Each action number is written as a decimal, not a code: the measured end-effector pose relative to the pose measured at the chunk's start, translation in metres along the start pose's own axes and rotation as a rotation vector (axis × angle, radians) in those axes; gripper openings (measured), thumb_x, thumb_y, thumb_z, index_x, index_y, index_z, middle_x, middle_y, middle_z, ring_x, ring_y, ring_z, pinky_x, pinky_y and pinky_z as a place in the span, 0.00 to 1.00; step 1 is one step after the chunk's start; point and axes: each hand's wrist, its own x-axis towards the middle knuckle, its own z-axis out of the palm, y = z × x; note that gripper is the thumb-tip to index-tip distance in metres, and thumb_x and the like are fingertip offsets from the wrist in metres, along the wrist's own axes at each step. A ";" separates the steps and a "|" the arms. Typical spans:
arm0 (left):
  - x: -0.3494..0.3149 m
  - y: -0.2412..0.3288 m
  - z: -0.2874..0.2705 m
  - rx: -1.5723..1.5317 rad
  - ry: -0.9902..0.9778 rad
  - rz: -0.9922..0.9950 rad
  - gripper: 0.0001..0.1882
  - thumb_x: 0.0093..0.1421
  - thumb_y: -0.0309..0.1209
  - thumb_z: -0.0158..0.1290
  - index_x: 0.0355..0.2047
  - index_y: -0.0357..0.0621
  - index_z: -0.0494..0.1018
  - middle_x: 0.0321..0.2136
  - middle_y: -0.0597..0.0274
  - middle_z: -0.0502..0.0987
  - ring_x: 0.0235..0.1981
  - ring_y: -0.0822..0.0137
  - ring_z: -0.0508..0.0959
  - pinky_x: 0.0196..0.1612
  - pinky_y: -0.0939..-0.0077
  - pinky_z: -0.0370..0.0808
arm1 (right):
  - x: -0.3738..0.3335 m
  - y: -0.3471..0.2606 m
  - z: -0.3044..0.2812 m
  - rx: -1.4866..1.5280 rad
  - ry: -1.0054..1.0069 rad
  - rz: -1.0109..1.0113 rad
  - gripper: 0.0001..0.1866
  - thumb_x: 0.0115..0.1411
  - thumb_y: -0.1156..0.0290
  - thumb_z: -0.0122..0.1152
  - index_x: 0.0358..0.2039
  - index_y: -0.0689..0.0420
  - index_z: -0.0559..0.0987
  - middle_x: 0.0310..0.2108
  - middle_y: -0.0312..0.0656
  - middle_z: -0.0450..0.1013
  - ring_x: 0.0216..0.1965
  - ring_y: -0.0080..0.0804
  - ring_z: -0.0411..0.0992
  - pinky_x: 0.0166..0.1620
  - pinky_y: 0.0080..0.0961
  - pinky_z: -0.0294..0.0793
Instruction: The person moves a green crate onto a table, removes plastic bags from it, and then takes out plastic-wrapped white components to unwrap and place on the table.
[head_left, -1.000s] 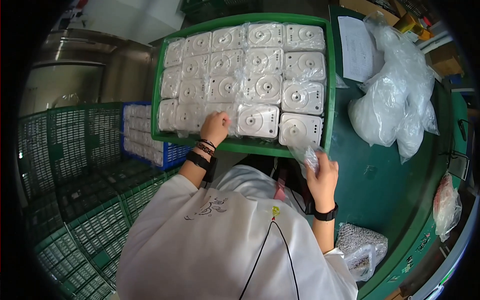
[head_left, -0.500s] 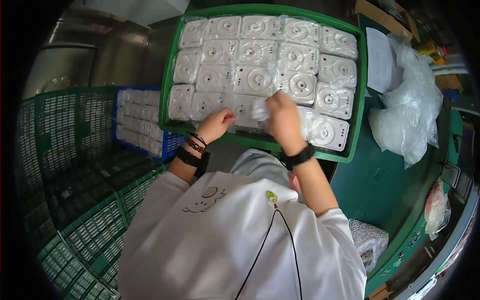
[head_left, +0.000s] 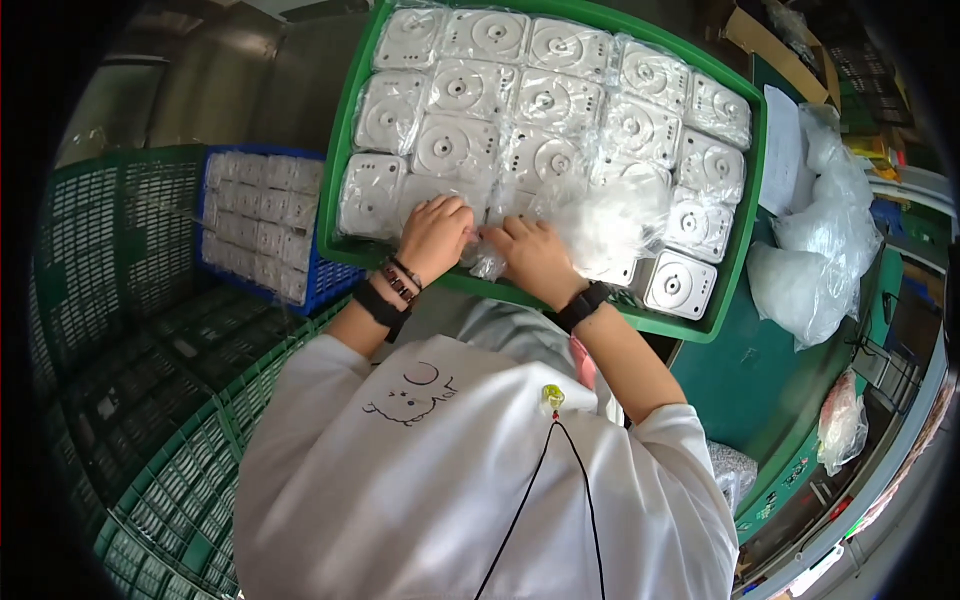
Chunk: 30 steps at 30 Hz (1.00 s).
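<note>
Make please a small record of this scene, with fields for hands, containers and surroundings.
Left hand: at tray's near side, fingers curled; grip unclear
Right hand: beside it, fingertips at clear film; grip unclear
Green tray: rows of white parts, many film-covered
Bunched film: over parts, right of hands
Blue crate: left of tray, holds white pieces
Green table: at right, with plastic bags

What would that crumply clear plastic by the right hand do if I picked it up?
The clear plastic would probably flop, since it lies in loose folds over white parts. It's likely light, as it looks like thin film. It might feel slippery: its surface shines.
</note>
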 end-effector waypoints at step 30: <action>-0.023 -0.001 0.007 -0.076 0.161 -0.112 0.22 0.38 0.40 0.59 0.34 0.48 0.66 0.41 0.61 0.62 0.45 0.55 0.60 0.42 0.59 0.60 | 0.061 -0.041 -0.057 0.677 0.427 0.132 0.07 0.44 0.82 0.46 0.27 0.61 0.69 0.27 0.43 0.65 0.31 0.36 0.66 0.34 0.26 0.64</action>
